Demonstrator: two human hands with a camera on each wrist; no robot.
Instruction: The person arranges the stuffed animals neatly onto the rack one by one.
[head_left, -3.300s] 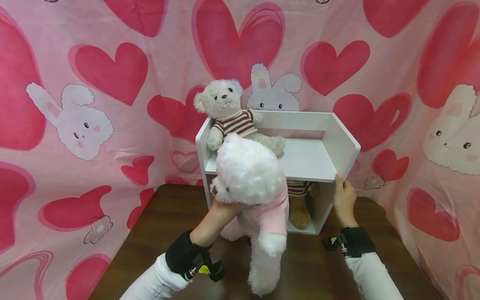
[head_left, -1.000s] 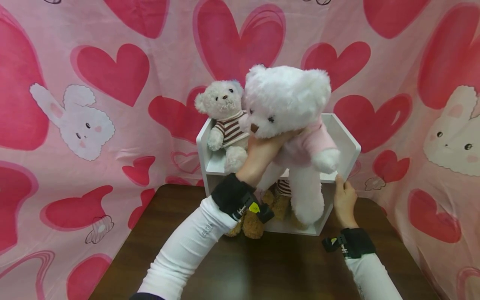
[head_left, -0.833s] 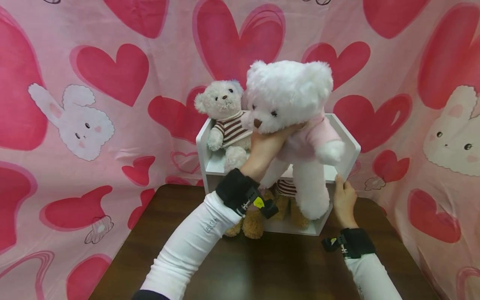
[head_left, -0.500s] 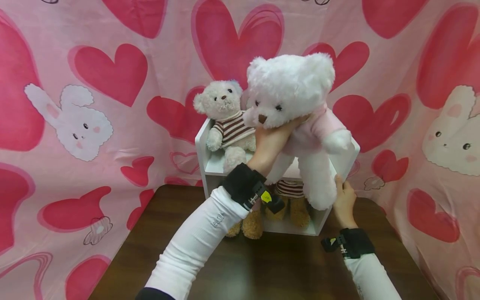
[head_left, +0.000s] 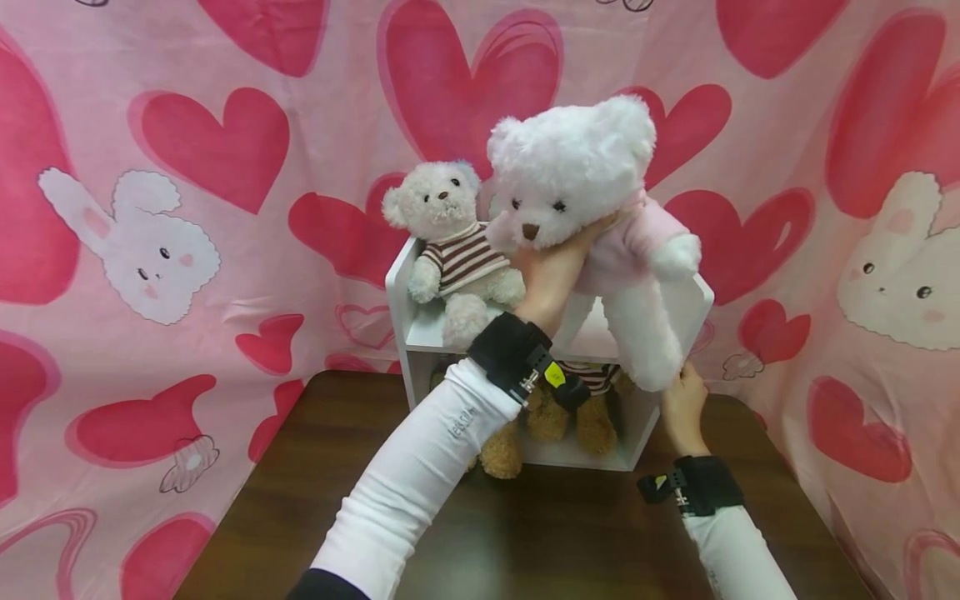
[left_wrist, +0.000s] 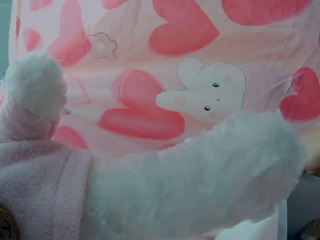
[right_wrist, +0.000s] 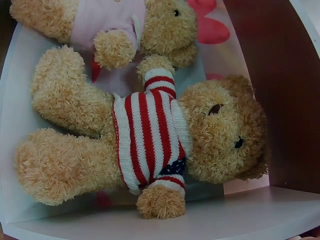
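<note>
A white teddy bear (head_left: 577, 167) in a pink shirt is held up by my left hand (head_left: 555, 271), which grips it under the chin. Its body hangs in front of the upper right of a white shelf (head_left: 429, 335), and one leg crosses the shelf's right side. The left wrist view is filled by a furry white leg (left_wrist: 195, 180) and the pink shirt (left_wrist: 40, 185). My right hand (head_left: 684, 408) holds the shelf's right front edge, its fingertips partly hidden by the bear's foot. On the upper level at left sits a cream teddy bear (head_left: 465, 258) in a striped shirt.
The lower compartment holds a brown teddy bear (right_wrist: 220, 130) in a red-striped sweater beside another brown bear (right_wrist: 107, 25) in pink. The shelf stands on a dark wooden table (head_left: 480, 533). Behind hangs a pink cloth (head_left: 322, 125) with hearts and rabbits.
The left hand has raised the pink-shirted bear from in front of the shelf's left part up and right to the upper level, turning its face outward. The right hand has stayed at the shelf edge.
</note>
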